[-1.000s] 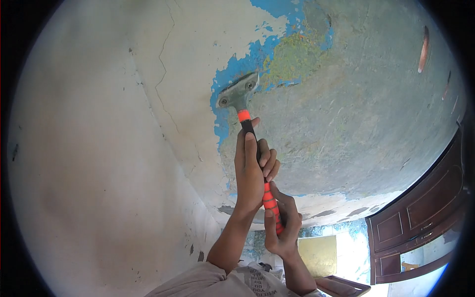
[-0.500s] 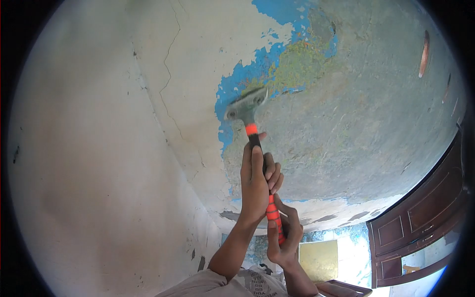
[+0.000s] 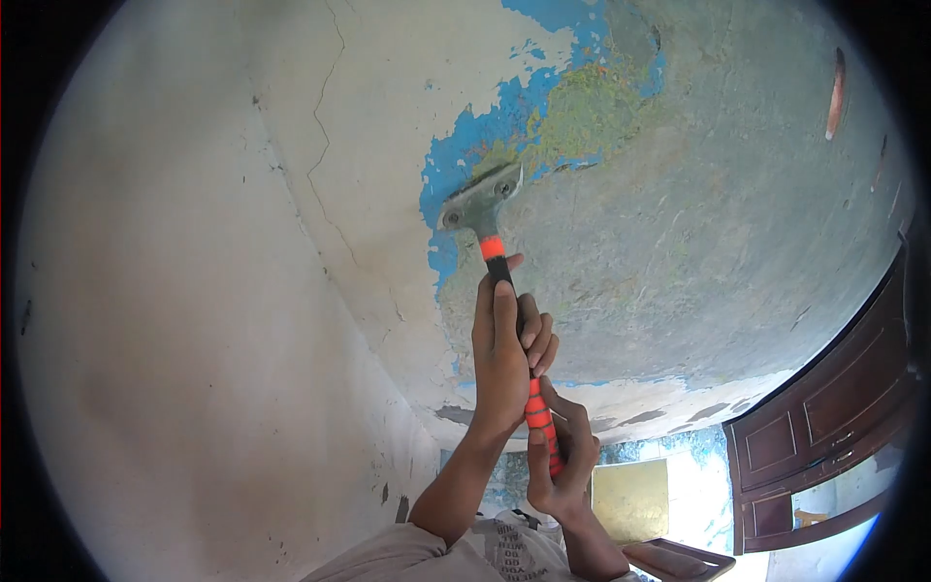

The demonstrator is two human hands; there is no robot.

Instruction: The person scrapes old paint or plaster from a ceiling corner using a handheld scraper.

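Overhead, up against the surface being stripped, the scraper (image 3: 483, 209) sits with its blade flat on the boundary where blue paint (image 3: 465, 145) meets bare grey-green plaster (image 3: 679, 242). The head is tilted, seemingly so the edge gets under the paint layer. Just below the blade the left hand (image 3: 504, 354) is clenched high on the handle, index finger laid straight along the shaft, probably to steer and press. Further below the blade the right hand (image 3: 561, 461) is wrapped tight round the handle end, likely supplying the push; a two-hand hold suits reaching up. Handle: ribbed, orange and black bands, rubbery look. Blade head: dull grey metal, wide trapezoid, two screws. Left of the blade is chalky off-white paint (image 3: 194, 320) with a thin wandering crack (image 3: 325, 145). Far right and below the blade is a dark brown panelled wooden door (image 3: 824, 427).
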